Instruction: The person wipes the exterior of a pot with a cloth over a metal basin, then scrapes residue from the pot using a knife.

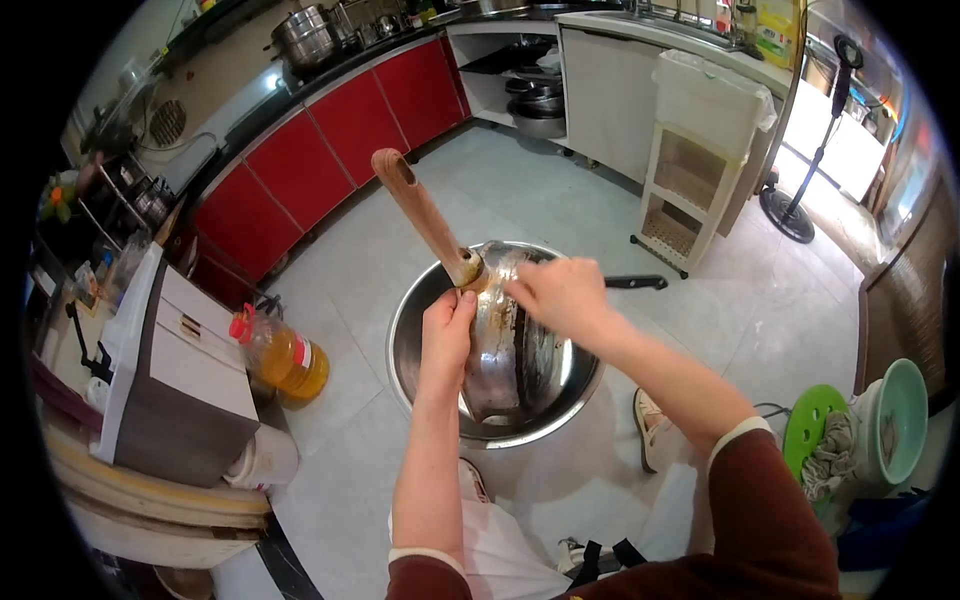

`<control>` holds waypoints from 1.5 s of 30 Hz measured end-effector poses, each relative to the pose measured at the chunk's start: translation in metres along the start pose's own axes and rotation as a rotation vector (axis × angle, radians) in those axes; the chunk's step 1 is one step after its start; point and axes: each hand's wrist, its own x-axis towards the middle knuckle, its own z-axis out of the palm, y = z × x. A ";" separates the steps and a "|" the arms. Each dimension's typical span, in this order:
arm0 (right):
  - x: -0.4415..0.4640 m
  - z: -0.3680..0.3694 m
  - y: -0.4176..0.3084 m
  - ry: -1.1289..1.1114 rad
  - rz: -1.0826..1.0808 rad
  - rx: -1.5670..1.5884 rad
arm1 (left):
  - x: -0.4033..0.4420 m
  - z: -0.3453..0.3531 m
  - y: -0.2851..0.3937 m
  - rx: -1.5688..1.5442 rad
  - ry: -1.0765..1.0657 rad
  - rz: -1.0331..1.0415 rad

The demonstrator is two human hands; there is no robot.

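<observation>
A pan with a wooden handle point(425, 215) is tilted over a wide metal basin point(393, 365) on the floor. Its metal body point(492, 350) is stained brown and dark in patches. My left hand point(446, 335) grips the pan where the handle joins it, thumb on the metal. My right hand point(565, 298) is closed, its fingertips against the pan's surface; whatever they may hold is hidden. Just beyond this hand, a black handle point(637, 283) sticks out over the basin's right rim. What it belongs to is mostly hidden.
An oil bottle point(285, 352) with a red cap stands on the floor at left, beside a white and grey cabinet point(195, 370). Red cupboards point(340, 130) line the back. A wheeled rack point(690, 185), a green stool point(815, 425) and a pale green basin point(900, 420) are at right.
</observation>
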 end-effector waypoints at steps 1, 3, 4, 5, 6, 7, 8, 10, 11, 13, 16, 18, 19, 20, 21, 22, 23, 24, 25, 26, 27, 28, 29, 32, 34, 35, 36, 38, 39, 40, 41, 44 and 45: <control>0.005 -0.005 0.004 -0.014 0.014 0.000 | 0.001 -0.001 -0.001 0.019 0.010 0.019; 0.001 -0.005 0.002 -0.015 -0.008 0.004 | -0.001 0.000 0.003 0.007 0.017 -0.001; -0.002 -0.006 0.001 -0.016 -0.030 0.002 | -0.003 0.002 0.005 -0.008 0.021 -0.020; -0.005 -0.007 -0.001 -0.002 -0.051 0.006 | -0.003 0.003 0.004 -0.011 0.025 -0.024; -0.004 -0.007 0.000 -0.002 -0.054 0.007 | -0.001 0.003 0.003 0.003 0.025 -0.026; -0.004 -0.007 0.000 0.015 -0.053 0.014 | 0.000 0.001 0.002 0.016 0.025 -0.026; -0.004 -0.007 0.000 0.033 -0.049 0.020 | 0.000 0.000 0.002 0.014 0.028 -0.024; -0.003 -0.007 -0.001 0.025 -0.030 0.027 | 0.001 0.001 0.002 0.070 0.037 -0.003; -0.003 -0.008 -0.002 0.018 -0.010 0.037 | 0.001 0.001 0.002 0.068 0.038 -0.008; -0.019 -0.010 -0.016 -0.014 -0.090 0.034 | 0.002 0.002 0.002 -0.021 0.041 -0.026; -0.017 -0.008 -0.015 -0.027 -0.181 0.033 | 0.005 0.001 -0.002 -0.070 0.033 -0.030; -0.002 -0.004 -0.003 0.116 -0.099 -0.036 | 0.006 -0.001 -0.004 0.000 0.055 -0.028; -0.002 -0.008 -0.002 0.089 -0.067 -0.004 | 0.004 -0.002 -0.004 0.073 0.068 -0.027; -0.003 -0.006 -0.005 0.087 -0.070 -0.004 | 0.004 -0.004 -0.003 0.071 0.070 -0.027; -0.007 -0.005 -0.007 0.083 -0.102 -0.025 | 0.003 -0.002 0.000 0.023 0.059 -0.038; -0.011 -0.005 -0.008 0.078 -0.132 -0.045 | 0.002 0.000 0.001 -0.025 0.047 -0.051; -0.010 -0.007 -0.007 0.077 -0.129 -0.014 | 0.003 0.002 0.001 -0.029 0.046 -0.046; -0.008 -0.006 -0.006 0.080 -0.136 -0.015 | 0.005 0.003 -0.002 -0.025 0.065 -0.017; -0.004 -0.006 -0.004 0.082 -0.125 -0.020 | 0.006 0.004 -0.004 -0.023 0.083 0.010; -0.005 -0.005 -0.004 0.078 -0.109 -0.024 | 0.006 0.001 -0.006 -0.026 0.086 0.006; -0.007 -0.005 -0.005 0.074 -0.111 -0.027 | 0.008 -0.004 -0.006 0.053 0.058 -0.035; -0.009 -0.005 -0.005 0.084 -0.116 -0.029 | 0.010 -0.005 -0.005 0.130 0.031 -0.075; -0.010 -0.005 -0.007 0.091 -0.122 -0.028 | 0.008 -0.004 -0.006 0.125 0.037 -0.081; -0.004 -0.009 -0.004 0.041 -0.142 -0.026 | 0.008 -0.002 -0.004 0.046 0.040 -0.015; -0.001 -0.012 -0.004 0.026 -0.112 -0.034 | 0.008 -0.001 -0.005 0.068 0.054 -0.016; -0.001 -0.012 -0.006 0.005 -0.079 -0.034 | 0.008 -0.002 -0.007 0.062 0.056 -0.019; -0.006 -0.011 -0.010 0.000 -0.085 -0.036 | 0.010 -0.003 -0.008 0.070 0.049 -0.023; -0.022 -0.009 -0.022 -0.025 -0.218 -0.005 | 0.011 -0.002 -0.009 0.077 0.040 -0.025; -0.019 -0.008 -0.019 0.013 -0.221 -0.005 | 0.011 -0.001 -0.008 0.053 0.050 -0.032; -0.012 -0.008 -0.014 0.016 -0.225 -0.006 | 0.011 -0.001 -0.006 0.028 0.066 -0.037; -0.005 -0.009 -0.009 0.041 -0.175 -0.017 | 0.011 -0.001 -0.005 0.026 0.073 -0.036; -0.009 -0.008 -0.011 0.020 -0.154 -0.035 | 0.008 -0.003 -0.004 0.074 0.062 -0.031; -0.013 -0.008 -0.013 0.025 -0.204 -0.030 | 0.008 -0.001 -0.006 0.042 0.068 -0.020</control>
